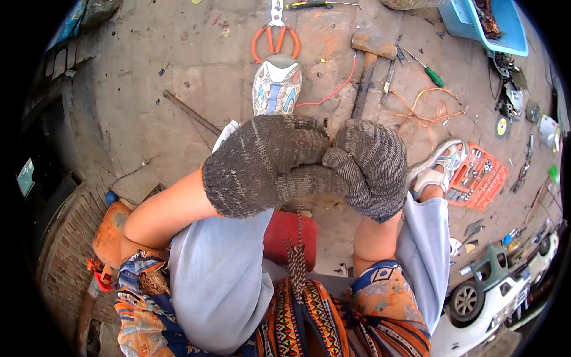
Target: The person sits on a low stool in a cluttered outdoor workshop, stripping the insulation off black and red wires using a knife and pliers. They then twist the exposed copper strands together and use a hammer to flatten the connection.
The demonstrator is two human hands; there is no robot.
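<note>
Both my hands wear dark grey knit work gloves and meet in front of me above the ground. My left hand has its fingers curled in toward the right one. Pressed against those fingertips, my right hand is curled shut, its thumb and fingers bent inward. Whatever they grip between them is hidden by the gloves. Beyond the hands lie a mallet with a long dark handle and a pair of shears with orange handles, close to my light sneaker.
A green-handled screwdriver and an orange wire lie at the right. Farther right are an orange socket set case, a cutting disc and a blue tub. A white car stands lower right. A metal rod lies left.
</note>
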